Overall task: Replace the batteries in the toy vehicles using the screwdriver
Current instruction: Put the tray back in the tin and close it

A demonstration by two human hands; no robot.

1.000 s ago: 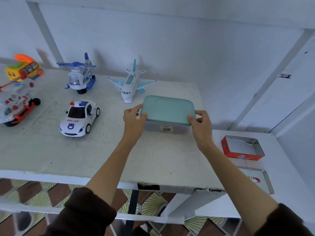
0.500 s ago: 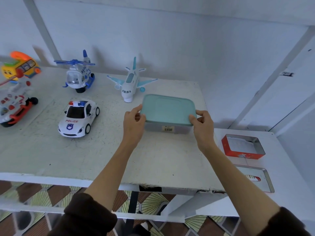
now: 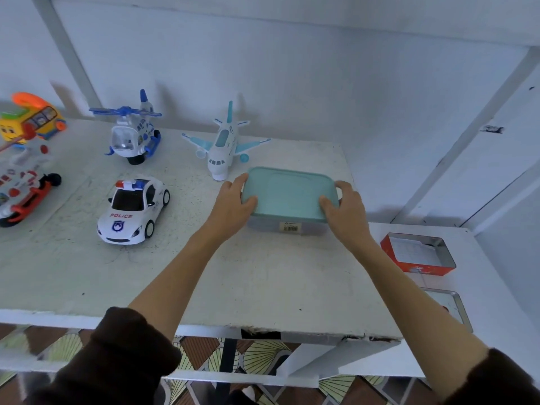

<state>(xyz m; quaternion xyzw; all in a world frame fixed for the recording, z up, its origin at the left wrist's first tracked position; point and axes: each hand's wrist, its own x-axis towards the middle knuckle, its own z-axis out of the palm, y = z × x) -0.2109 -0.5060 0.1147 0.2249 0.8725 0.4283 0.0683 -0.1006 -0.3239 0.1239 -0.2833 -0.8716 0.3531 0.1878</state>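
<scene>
The table (image 3: 87, 273) is carrying five toys; the two at the left edge are being cut off by the frame. The police car (image 3: 133, 210), helicopter (image 3: 131, 135) and plane (image 3: 223, 144) are standing whole. One lidded box (image 3: 289, 197) is sitting beside the plane, its contents hidden. The left hand (image 3: 233, 206) and right hand (image 3: 344, 209) are curling round its lid ends, gripping it.
</scene>
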